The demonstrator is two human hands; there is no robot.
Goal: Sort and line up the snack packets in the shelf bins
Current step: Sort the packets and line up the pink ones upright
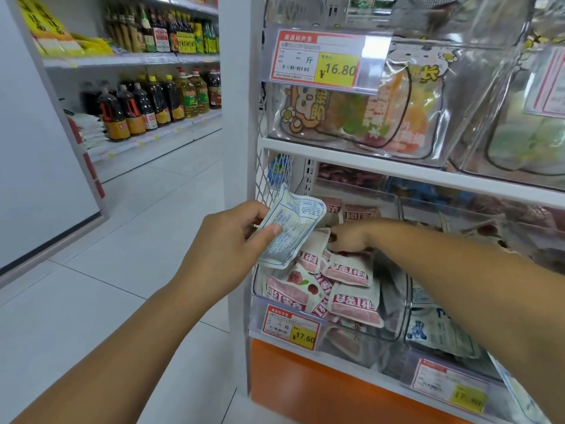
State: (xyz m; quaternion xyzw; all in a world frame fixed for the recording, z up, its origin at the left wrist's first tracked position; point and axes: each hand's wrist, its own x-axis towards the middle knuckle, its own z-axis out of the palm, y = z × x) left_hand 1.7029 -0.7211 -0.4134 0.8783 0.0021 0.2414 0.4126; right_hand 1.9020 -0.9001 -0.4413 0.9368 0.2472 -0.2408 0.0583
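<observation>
Head cam: left hand pinches a blue-print packet just outside the clear bin, prob. pulled as a stray, since it matches those in the next bin. Right hand reaches into the pink packets, fingers curled onto one; can't tell if it's gripped. Pile is jumbled, w/ price tag in front.

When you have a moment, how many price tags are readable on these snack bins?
2. One price tag reads 16.80 on the upper bin; another reads 17.60 on the lower left bin. A third, lower right, is too blurred to read; others may be hidden.
</observation>
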